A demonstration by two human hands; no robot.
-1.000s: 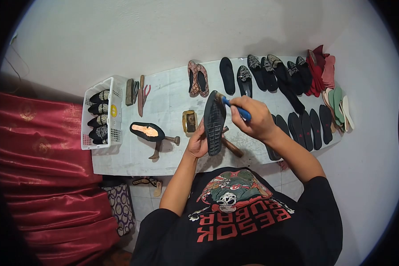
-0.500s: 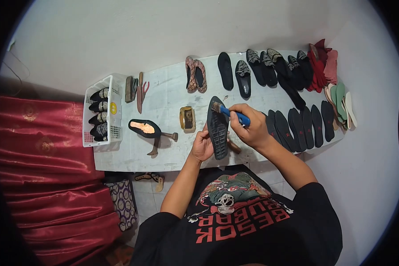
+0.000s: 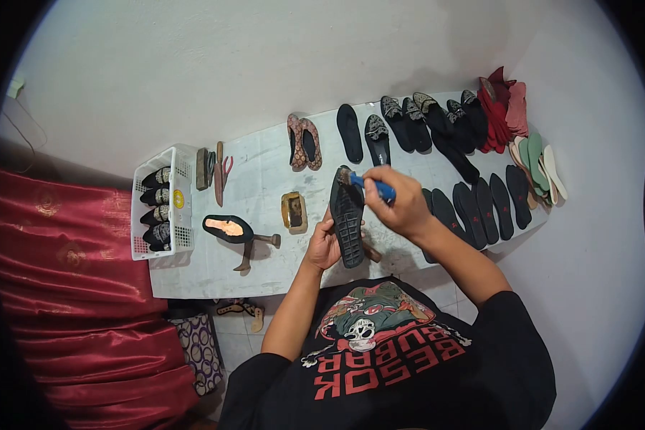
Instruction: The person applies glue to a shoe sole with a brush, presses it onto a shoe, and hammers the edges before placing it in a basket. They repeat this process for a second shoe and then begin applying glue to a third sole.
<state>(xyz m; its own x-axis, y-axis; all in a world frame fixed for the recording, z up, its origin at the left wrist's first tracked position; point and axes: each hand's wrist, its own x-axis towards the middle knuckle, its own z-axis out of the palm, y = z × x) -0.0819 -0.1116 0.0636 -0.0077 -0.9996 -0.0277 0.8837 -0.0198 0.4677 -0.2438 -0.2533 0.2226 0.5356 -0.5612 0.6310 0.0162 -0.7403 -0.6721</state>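
My left hand (image 3: 324, 245) grips a black shoe sole (image 3: 348, 228) by its left edge, with the ribbed, grid-patterned face turned up. In my right hand (image 3: 396, 201) is a brush with a blue handle (image 3: 381, 189); its bristles touch the sole near the upper end. Left of the sole, a yellowish container (image 3: 294, 212) with dark contents rests on the white-covered table (image 3: 265, 154). Farther left, a black shoe upper (image 3: 222, 228) with a light orange inside sits on a metal shoe stand (image 3: 246, 256).
A white basket (image 3: 181, 236) of black shoes stands at the left end, beside pliers (image 3: 227, 166) and a knife. Patterned flats (image 3: 305, 143) and black shoes line the far edge. Black soles (image 3: 484, 208), red pieces (image 3: 492, 122) and green insoles (image 3: 534, 161) lie at the right.
The view has shifted, so the table sits lower in the picture. The brush has moved slightly towards the sole's upper tip. Both hands keep their hold.
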